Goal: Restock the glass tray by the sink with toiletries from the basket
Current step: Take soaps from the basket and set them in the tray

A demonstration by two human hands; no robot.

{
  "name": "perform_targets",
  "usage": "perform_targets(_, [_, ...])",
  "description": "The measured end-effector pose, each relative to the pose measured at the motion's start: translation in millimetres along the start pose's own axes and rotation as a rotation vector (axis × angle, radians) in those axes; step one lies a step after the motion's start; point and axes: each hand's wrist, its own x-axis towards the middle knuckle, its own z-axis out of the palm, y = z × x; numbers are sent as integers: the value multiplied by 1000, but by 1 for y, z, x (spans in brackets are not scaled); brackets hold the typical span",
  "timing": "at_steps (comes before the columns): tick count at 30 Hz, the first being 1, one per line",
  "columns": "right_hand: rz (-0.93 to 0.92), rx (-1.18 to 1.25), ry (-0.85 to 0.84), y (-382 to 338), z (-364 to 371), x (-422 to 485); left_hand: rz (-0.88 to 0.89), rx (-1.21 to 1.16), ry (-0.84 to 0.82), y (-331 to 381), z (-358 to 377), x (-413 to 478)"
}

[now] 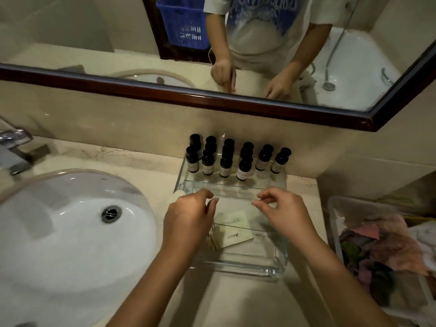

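Left hand: hovers over the tray's left side, fingers curled narrow, thumb and forefinger pinched; I cannot tell if they grip anything.
Right hand: mirrors it on the right, fingertips pinched close, apparently empty.
Glass tray: sits on the counter just right of the sink, long axis running away from the camera toward the wall.
Paper sachets: lie flat in the tray's near half, probably being squared up.
Dark bottles: upright in rows at the far end, labels facing forward for guests.
Basket: right of the tray, within easy reach.
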Motion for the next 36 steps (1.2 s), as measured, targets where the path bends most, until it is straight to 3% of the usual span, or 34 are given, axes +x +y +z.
perform_targets(8, [-138, -171, -274, -68, 0, -67, -73, 188, -186, -69, -92, -62])
perform_targets(14, [-378, -164, -408, -175, 55, -155, -219, 258, -174, -141, -186, -183])
perform_targets(18, [-588, -138, -518, -258, 109, -238, -422, 252, -92, -200, -255, -294])
perform_targets(25, [-1006, -98, -786, -388, 206, -435, -863, 205, 89, -283, -358, -563])
perform_targets(31, [-1339, -179, -1010, -449, 281, -593, -1343, 110, 303, -285, -389, -787])
perform_targets(36, [-1567, -289, -1207, -457, 329, -697, -1652, -13, 455, -254, -367, -906])
